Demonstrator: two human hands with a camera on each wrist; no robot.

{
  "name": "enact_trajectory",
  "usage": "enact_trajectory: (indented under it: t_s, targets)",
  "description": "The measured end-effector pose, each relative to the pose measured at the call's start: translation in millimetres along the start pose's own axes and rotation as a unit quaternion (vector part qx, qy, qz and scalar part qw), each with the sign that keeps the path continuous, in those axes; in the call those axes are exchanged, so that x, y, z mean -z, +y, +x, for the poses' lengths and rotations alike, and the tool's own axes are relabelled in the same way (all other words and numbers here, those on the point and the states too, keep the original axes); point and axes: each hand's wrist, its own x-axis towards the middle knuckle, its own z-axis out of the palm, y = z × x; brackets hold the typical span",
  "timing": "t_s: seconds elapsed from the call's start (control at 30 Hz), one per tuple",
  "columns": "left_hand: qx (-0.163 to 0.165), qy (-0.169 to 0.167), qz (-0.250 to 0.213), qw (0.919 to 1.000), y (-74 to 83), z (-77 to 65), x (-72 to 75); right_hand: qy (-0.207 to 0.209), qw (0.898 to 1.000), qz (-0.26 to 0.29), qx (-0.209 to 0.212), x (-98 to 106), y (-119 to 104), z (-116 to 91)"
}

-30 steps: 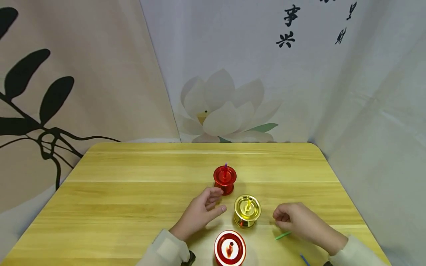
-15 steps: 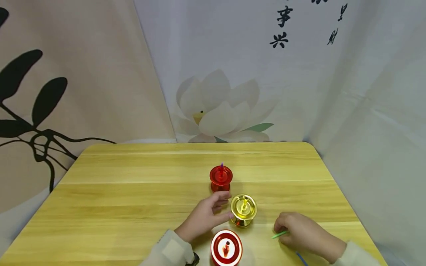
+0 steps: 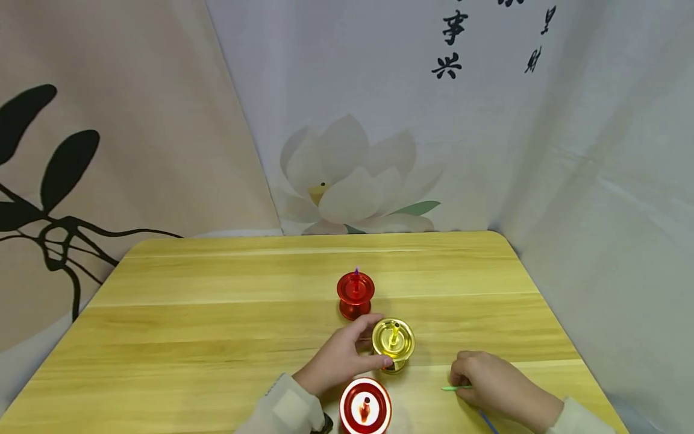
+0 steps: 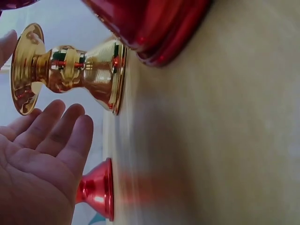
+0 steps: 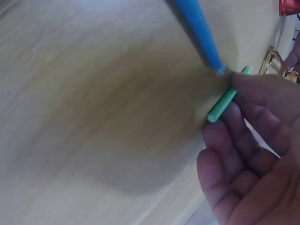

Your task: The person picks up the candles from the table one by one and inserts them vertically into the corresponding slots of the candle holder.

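A gold candle holder [image 3: 393, 336] stands upright on the table. My left hand [image 3: 343, 357] reaches around its left side, thumb in front and fingers behind. In the left wrist view the fingers are extended, with a gap between them and the gold holder [image 4: 70, 70]. My right hand [image 3: 496, 386], low over the table to the right, pinches a thin green candle [image 5: 224, 104] between thumb and fingers. The candle's tip points left, toward the gold holder. Beside that hand lies a blue candle [image 5: 199, 33], its near end close to the thumb.
Behind the gold holder stands a red candle holder [image 3: 355, 295] with a purple tip showing on top. Another red holder [image 3: 365, 407] stands in front, near my left wrist. The wooden table [image 3: 190, 337] ends at a curtain printed with a flower.
My left hand has moved right, from beside the gold holder to around its side. My right hand has come down and taken hold of the green candle. The view has shifted slightly.
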Motion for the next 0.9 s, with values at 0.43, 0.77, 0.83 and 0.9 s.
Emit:
enact_trajectory:
  t_s: [0.43,0.77,0.83,0.9]
  targets:
    - [-0.011,-0.014,0.002,0.9998,-1.2,2.2,-0.7,0.024,0.997,0.069,-0.004,-0.1,-2.6,4.7]
    - [-0.011,-0.016,0.000,0.9998,-2.2,2.7,0.1,0.064,0.991,0.121,-0.002,3.1,-9.1,8.2]
    - [-0.013,-0.016,0.001,0.9998,-2.8,3.0,0.0,0.081,0.990,0.117,0.001,2.8,-10.1,8.3]
    - [-0.013,-0.016,0.002,0.9998,-3.3,3.1,-0.2,0.103,0.988,0.111,0.009,2.3,-10.8,8.4]
